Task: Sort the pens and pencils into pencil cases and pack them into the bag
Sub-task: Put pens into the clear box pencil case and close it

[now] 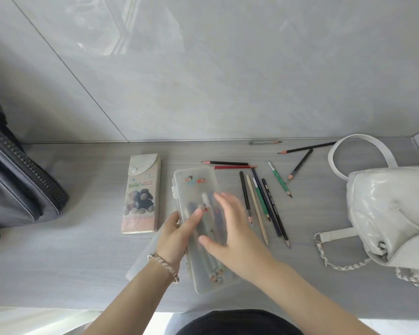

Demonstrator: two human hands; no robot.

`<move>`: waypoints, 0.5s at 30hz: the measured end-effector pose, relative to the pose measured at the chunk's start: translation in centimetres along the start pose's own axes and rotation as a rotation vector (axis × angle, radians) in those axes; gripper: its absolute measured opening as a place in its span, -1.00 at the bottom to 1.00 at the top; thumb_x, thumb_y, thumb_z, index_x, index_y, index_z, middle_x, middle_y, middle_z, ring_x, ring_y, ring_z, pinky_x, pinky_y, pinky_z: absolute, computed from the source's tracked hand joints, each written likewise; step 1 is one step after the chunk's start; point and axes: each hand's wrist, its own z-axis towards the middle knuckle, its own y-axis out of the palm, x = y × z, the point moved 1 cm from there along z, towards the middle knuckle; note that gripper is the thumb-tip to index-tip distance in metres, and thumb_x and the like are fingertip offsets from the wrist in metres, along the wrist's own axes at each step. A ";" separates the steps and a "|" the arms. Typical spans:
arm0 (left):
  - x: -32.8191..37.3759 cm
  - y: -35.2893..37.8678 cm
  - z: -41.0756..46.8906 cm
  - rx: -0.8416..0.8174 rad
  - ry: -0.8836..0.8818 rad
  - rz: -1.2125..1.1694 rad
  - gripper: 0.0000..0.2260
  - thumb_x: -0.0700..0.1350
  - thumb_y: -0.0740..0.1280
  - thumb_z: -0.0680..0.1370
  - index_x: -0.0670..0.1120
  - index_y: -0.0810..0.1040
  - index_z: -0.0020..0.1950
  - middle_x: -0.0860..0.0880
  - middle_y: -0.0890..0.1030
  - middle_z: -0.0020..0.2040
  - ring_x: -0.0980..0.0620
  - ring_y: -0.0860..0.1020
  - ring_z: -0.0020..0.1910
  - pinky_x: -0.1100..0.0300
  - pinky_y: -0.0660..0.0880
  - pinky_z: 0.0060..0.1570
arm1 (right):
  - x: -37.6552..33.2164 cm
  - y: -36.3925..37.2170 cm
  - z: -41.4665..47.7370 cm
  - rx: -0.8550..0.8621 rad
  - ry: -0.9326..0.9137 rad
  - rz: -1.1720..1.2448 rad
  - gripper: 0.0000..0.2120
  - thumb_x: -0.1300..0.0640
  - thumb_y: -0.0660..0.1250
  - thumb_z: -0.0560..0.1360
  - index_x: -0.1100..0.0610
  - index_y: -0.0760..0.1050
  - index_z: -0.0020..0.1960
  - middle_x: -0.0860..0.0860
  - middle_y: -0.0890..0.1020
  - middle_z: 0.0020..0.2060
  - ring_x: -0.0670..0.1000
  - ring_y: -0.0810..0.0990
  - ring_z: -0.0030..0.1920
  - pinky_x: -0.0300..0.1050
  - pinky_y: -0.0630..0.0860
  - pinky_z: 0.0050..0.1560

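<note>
A translucent plastic pencil case (196,187) lies lengthwise in the middle of the table, lid down, with pens showing through it. My left hand (177,234) grips its left edge, thumb on the lid. My right hand (230,226) lies flat on the lid, fingers spread and blurred. A flat card pencil case (140,194) printed with teddy bears lies to the left, flap snapped down. Several loose pencils (264,204) lie in a row right of the clear case, and more pencils (230,164) lie scattered behind. A white quilted bag (392,213) stands at the right.
A grey zipped bag (17,182) sits at the left edge of the table. The white bag's chain strap (334,259) trails on the table toward me. One grey pencil (264,142) lies against the tiled wall behind. The table's front edge runs just below my forearms.
</note>
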 end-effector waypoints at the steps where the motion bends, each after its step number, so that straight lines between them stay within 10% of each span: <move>1: -0.1 -0.2 0.1 0.006 0.006 0.014 -0.53 0.03 0.47 0.31 -0.16 0.56 0.14 -0.18 0.68 0.02 -0.14 0.65 -0.03 0.05 0.57 -0.04 | 0.3 -0.2 0.2 0.020 0.063 0.051 -0.28 -0.01 0.33 0.47 -0.01 -0.02 0.47 -0.09 0.10 0.42 -0.23 0.11 0.36 -0.35 0.12 0.34; 7: 0.2 -0.7 0.1 -0.084 0.034 0.028 -0.64 -0.03 0.37 0.32 -0.13 0.57 0.07 -0.07 0.71 -0.16 -0.02 0.68 -0.20 0.16 0.62 -0.24 | 2.1 -1.4 0.8 -0.093 0.407 0.492 -0.72 0.06 0.33 0.49 0.04 0.51 0.19 -0.03 0.64 0.06 -0.06 0.61 0.09 -0.14 0.53 0.12; 15: 0.7 -0.2 0.4 0.003 0.114 0.413 -0.47 0.24 0.43 0.30 -0.10 0.50 0.08 0.00 0.65 -0.06 0.19 0.61 -0.10 0.20 0.54 0.06 | 1.4 -0.7 1.7 0.037 0.441 0.606 -0.91 0.13 0.46 0.38 0.01 0.59 -0.15 -0.03 0.66 -0.20 -0.07 0.63 -0.15 -0.25 0.51 -0.16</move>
